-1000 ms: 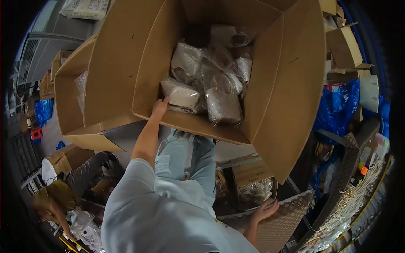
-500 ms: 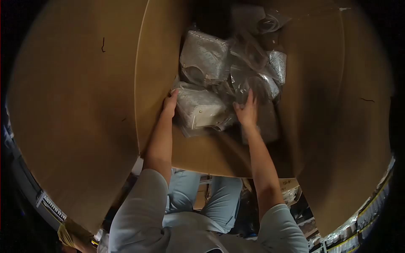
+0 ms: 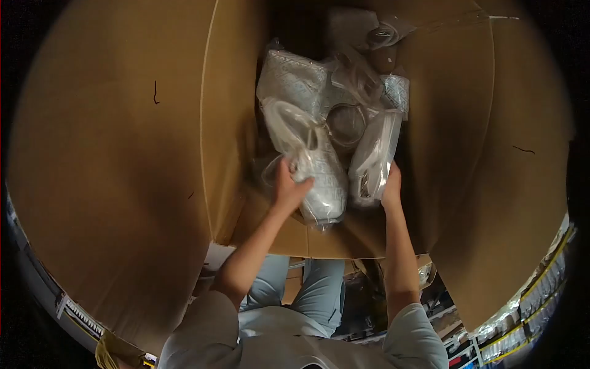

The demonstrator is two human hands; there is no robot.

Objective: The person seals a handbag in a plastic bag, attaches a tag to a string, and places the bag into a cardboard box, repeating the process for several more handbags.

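Observation:
A pale patterned handbag (image 3: 324, 181) in clear plastic stands tilted in the lower middle of the cardboard box. My left hand (image 3: 291, 189) grips its left side, thumb across the wrapping and the other fingers partly hidden. To the right, my right hand (image 3: 392, 186) holds the outer edge of a second plastic-wrapped bag (image 3: 378, 144), narrow side up; the fingers under it are hidden. Behind them lies another silvery patterned bag (image 3: 294, 77), also in plastic. Between the two held bags, a round handle (image 3: 347, 125) shows through film.
High cardboard walls (image 3: 239, 123) enclose the bags left and right, with a front edge (image 3: 332, 253) near my legs. More wrapped pieces lie at the back, among them a patterned silvery one (image 3: 395, 92) and a coiled strap (image 3: 382, 35). Shelving (image 3: 522, 326) stands outside, lower right.
The near handbag has been turned and pulled toward me, to the right, with my left hand on it. My right hand has moved right and down and now grips the narrow wrapped bag.

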